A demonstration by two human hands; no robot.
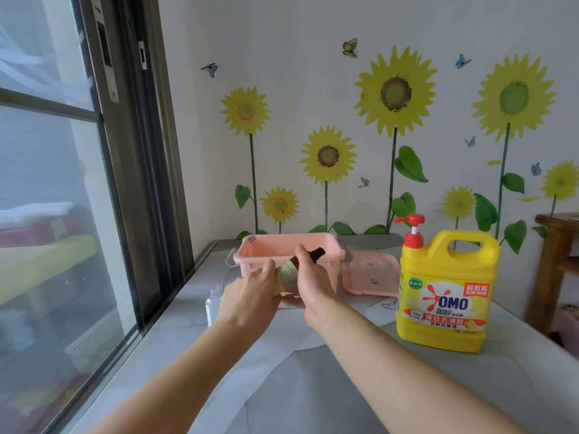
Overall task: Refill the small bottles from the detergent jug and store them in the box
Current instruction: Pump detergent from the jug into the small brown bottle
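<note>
Both hands hold a small bottle [286, 270] with a pale green label and a dark cap, tilted toward the pink box [250, 255]. My left hand [250, 292] grips its lower body. My right hand [310, 283] is wrapped round its upper part near the cap. The bottle hangs in front of the box's near wall, the cap above the rim. A second small clear bottle [212, 303] without a cap stands on the table left of my left hand. The yellow detergent jug [445, 289] with a red pump stands at the right.
The pink box lid [371, 274] lies flat between the box and the jug. The grey marble table [313, 371] runs along a window on the left. A wooden shelf [554, 264] stands past the table's right edge.
</note>
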